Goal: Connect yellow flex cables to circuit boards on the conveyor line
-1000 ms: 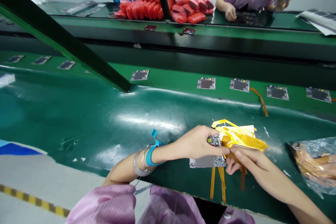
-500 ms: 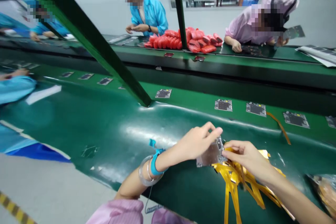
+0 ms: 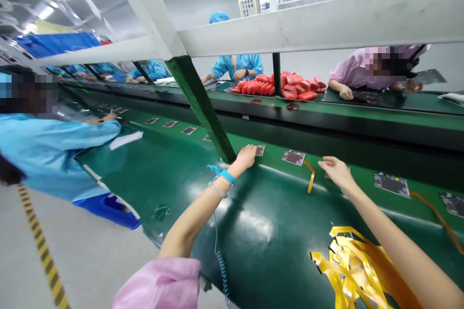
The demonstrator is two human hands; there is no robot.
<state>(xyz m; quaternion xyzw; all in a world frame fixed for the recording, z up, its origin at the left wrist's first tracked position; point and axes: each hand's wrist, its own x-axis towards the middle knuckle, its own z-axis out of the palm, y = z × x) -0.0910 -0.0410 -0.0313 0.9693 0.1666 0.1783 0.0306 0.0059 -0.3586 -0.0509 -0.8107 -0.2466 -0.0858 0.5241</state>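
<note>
1. Both hands are now stretched out onto the conveyor belt point(image 3: 275, 188), whereas a second ago they were working together close in, pinching one circuit board over the heap of yellow strips point(image 3: 358, 265); that heap is now lying back beside the right forearm, untouched

2. The left hand point(image 3: 247, 156) is reaching furthest; its fingers are laid flat and close together on a small circuit board point(image 3: 259, 150) at its fingertips, just beside the foot of the green post point(image 3: 203, 106); whether it is gripping the board or only resting on it, I cannot tell; a blue wrist strap point(image 3: 226, 175) with a coiled cord is sitting on that wrist

3. The right hand point(image 3: 335, 170) is hovering palm down with fingers loosely curled and holding nothing; just left of it a second board point(image 3: 294, 157) is lying flat on the belt with an orange ribbon point(image 3: 310, 176) trailing toward the person; judging from this, the assembled board is being set down and the next one sought

4. The boards are looking grey and thin, dotted with tiny parts; more boards point(image 3: 391, 184) are riding the belt to the right of the right hand

5. Beyond the hands, co-workers in blue and pink coats are bending over the far belt by a pile of red packets point(image 3: 282, 86); a blue-sleeved person point(image 3: 54, 149) is working off to the left
</note>
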